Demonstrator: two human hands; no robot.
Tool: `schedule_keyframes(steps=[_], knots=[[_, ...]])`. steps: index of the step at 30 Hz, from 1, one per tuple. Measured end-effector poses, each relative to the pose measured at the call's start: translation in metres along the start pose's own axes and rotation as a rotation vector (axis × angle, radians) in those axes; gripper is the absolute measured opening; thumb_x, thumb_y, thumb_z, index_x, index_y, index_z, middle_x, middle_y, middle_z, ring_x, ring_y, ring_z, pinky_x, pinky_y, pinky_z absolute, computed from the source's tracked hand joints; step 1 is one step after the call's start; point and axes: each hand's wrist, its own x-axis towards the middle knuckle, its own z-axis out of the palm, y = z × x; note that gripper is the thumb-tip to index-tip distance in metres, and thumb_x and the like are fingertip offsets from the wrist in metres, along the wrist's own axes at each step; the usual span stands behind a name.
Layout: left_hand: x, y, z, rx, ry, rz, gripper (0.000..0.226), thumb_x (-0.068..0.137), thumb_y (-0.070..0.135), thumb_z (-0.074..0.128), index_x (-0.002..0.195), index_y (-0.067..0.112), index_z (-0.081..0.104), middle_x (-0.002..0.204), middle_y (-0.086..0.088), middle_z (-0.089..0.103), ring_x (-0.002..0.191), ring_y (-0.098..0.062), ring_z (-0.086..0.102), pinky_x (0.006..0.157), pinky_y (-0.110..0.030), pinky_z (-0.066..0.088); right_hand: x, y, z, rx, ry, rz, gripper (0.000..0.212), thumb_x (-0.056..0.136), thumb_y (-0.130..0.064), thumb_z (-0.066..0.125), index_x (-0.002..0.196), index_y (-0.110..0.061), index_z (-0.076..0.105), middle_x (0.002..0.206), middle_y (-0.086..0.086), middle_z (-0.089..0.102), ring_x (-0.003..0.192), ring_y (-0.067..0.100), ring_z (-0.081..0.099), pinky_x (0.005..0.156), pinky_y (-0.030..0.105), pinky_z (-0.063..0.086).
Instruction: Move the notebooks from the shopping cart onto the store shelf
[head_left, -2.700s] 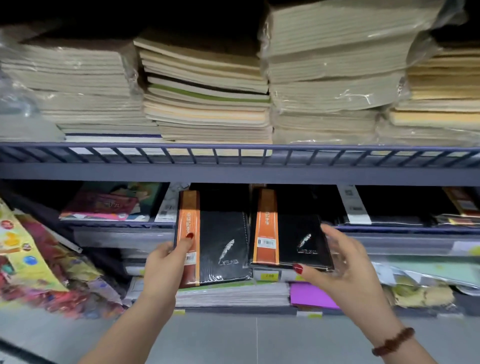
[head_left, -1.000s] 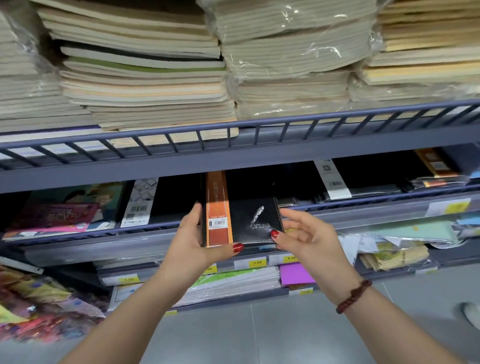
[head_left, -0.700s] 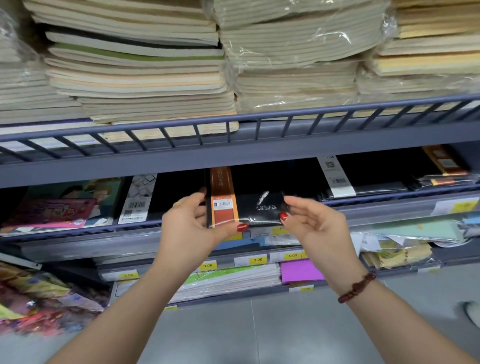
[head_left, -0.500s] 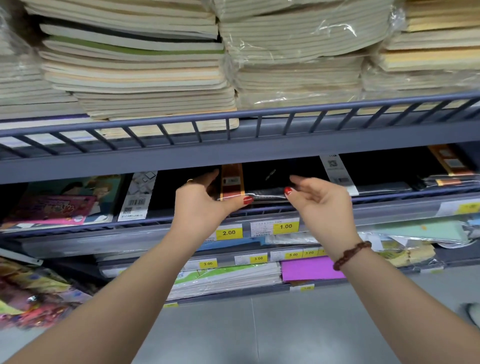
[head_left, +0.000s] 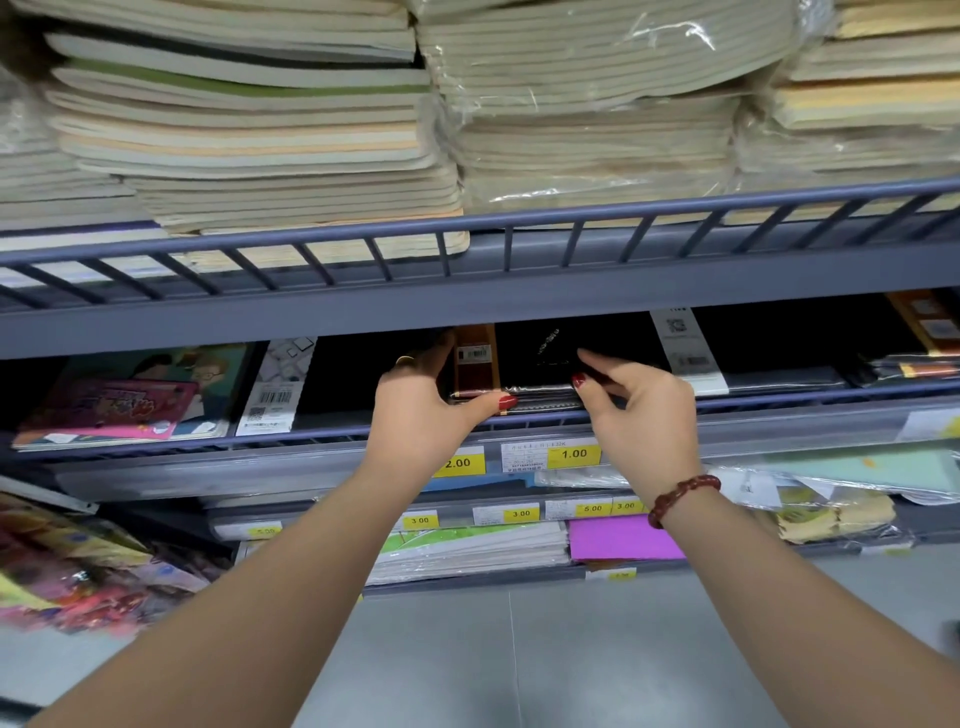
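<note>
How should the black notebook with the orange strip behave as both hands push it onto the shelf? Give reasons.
Probably stiff: the black notebook with the orange strip shows no bend where the left hand and right hand grip its near edge. Likely slippery: its clear wrap glints. Unlikely to tip, lying flat on the grey metal shelf.

left hand (head_left: 421, 415): arm raised, thumb-and-fingers grip | right hand (head_left: 644, 410): arm raised, fingers curled, pinching

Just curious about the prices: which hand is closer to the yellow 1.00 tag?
Right. The right hand sits just above and right of the 1.00 tag; the left hand is farther left, above the 2.00 tag.
</note>
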Motion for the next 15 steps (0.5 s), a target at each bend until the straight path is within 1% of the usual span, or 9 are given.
schedule_keyframes(steps=[2, 4, 5, 7, 8, 10, 12, 13, 15], knots=[[0.000, 0.000, 0.000, 0.011, -0.007, 0.001, 0.080, 0.073, 0.042, 0.077, 0.143, 0.025, 0.040, 0.131, -0.002, 0.058, 0.118, -0.018, 0.053, 0.083, -0.015, 0.038, 0.001, 0.001, -0.001, -0.012, -0.017, -0.001, 0.030, 0.089, -0.015, 0.060, 0.119, -0.018, 0.065, 0.091, 0.006, 0.072, 0.085, 0.023, 0.066, 0.075, 0.021, 0.049], [0.000, 0.001, -0.001, 0.020, -0.032, 0.006, 0.077, 0.075, 0.041, 0.075, 0.142, 0.027, 0.040, 0.127, -0.002, 0.059, 0.113, -0.018, 0.056, 0.081, -0.016, 0.040, 0.001, 0.001, -0.003, -0.050, -0.047, -0.016, 0.032, 0.090, -0.016, 0.059, 0.121, -0.018, 0.064, 0.089, 0.008, 0.072, 0.085, 0.024, 0.066, 0.074, 0.016, 0.046], [-0.001, 0.002, -0.002, 0.025, -0.055, 0.007, 0.074, 0.076, 0.040, 0.075, 0.141, 0.028, 0.040, 0.123, -0.001, 0.059, 0.108, -0.017, 0.057, 0.079, -0.018, 0.042, 0.001, 0.000, -0.004, -0.059, -0.070, -0.020, 0.032, 0.090, -0.016, 0.059, 0.122, -0.018, 0.063, 0.091, 0.008, 0.072, 0.086, 0.025, 0.067, 0.074, 0.016, 0.046], [-0.004, 0.006, -0.008, 0.038, -0.093, -0.008, 0.068, 0.080, 0.035, 0.072, 0.140, 0.027, 0.041, 0.116, 0.001, 0.058, 0.101, -0.015, 0.057, 0.079, -0.021, 0.045, 0.003, -0.005, -0.010, -0.073, -0.140, -0.010, 0.035, 0.091, -0.016, 0.057, 0.126, -0.018, 0.060, 0.101, 0.008, 0.070, 0.087, 0.026, 0.067, 0.077, 0.023, 0.052], [-0.007, 0.006, -0.012, 0.053, -0.102, -0.017, 0.065, 0.081, 0.031, 0.071, 0.139, 0.025, 0.043, 0.114, -0.001, 0.059, 0.100, -0.016, 0.058, 0.080, -0.023, 0.047, 0.003, -0.009, -0.014, -0.093, -0.171, -0.007, 0.036, 0.091, -0.018, 0.057, 0.127, -0.018, 0.058, 0.108, 0.009, 0.068, 0.088, 0.027, 0.067, 0.079, 0.028, 0.053], [-0.015, 0.006, -0.025, 0.140, -0.099, -0.028, 0.058, 0.084, 0.029, 0.068, 0.137, 0.018, 0.047, 0.114, -0.009, 0.062, 0.104, -0.024, 0.059, 0.086, -0.029, 0.048, 0.001, -0.017, -0.026, -0.194, -0.201, -0.045, 0.039, 0.090, -0.023, 0.058, 0.129, -0.020, 0.056, 0.118, 0.011, 0.062, 0.099, 0.026, 0.063, 0.086, 0.033, 0.052], [-0.026, 0.006, -0.044, 0.255, -0.114, -0.042, 0.055, 0.087, 0.034, 0.064, 0.134, 0.012, 0.047, 0.120, -0.013, 0.058, 0.113, -0.027, 0.053, 0.092, -0.034, 0.046, -0.005, -0.030, -0.037, -0.349, -0.239, -0.141, 0.041, 0.089, -0.028, 0.058, 0.129, -0.020, 0.055, 0.121, 0.010, 0.061, 0.115, 0.026, 0.052, 0.092, 0.034, 0.047], [-0.034, 0.007, -0.056, 0.298, -0.130, -0.035, 0.055, 0.088, 0.034, 0.061, 0.136, 0.011, 0.045, 0.125, -0.013, 0.054, 0.118, -0.027, 0.049, 0.095, -0.036, 0.044, -0.009, -0.040, -0.041, -0.418, -0.276, -0.203, 0.043, 0.088, -0.029, 0.058, 0.130, -0.020, 0.055, 0.122, 0.009, 0.061, 0.117, 0.027, 0.049, 0.094, 0.034, 0.044], [-0.050, 0.008, -0.081, 0.371, -0.160, -0.011, 0.056, 0.090, 0.032, 0.058, 0.140, 0.014, 0.040, 0.138, -0.009, 0.047, 0.129, -0.025, 0.040, 0.102, -0.038, 0.040, -0.017, -0.061, -0.045, -0.502, -0.352, -0.333, 0.045, 0.088, -0.031, 0.058, 0.130, -0.017, 0.055, 0.123, 0.008, 0.061, 0.116, 0.028, 0.048, 0.097, 0.034, 0.041]])
